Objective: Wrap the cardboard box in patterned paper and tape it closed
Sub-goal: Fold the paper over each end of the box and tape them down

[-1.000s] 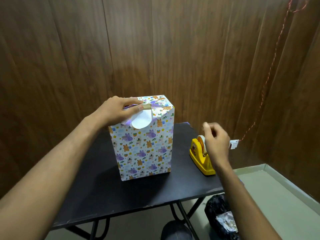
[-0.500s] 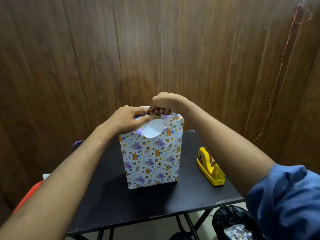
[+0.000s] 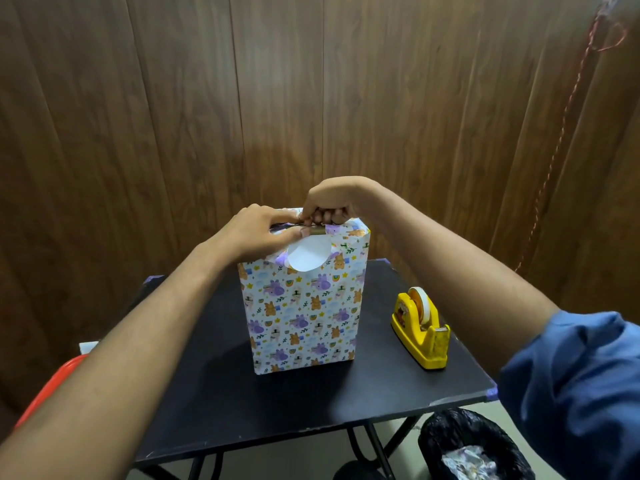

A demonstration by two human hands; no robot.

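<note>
I see the wrapped box [image 3: 304, 306] upright mid black table [image 3: 214, 403], dark wood-panel wall [image 3: 173, 116] behind. Left hand [image 3: 258, 233] presses the top fold flat; right hand [image 3: 329, 202] curls, pinching the paper at the top edge. Yellow tape dispenser [image 3: 420, 330] well right of the box; black-lined bin [image 3: 474, 445] on the floor.

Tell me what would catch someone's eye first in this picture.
The tall box wrapped in animal-print paper stands upright mid-table, and both hands meet at its top: the left hand presses the folded flaps, the right hand curls over the top edge. A yellow tape dispenser sits to its right.
</note>
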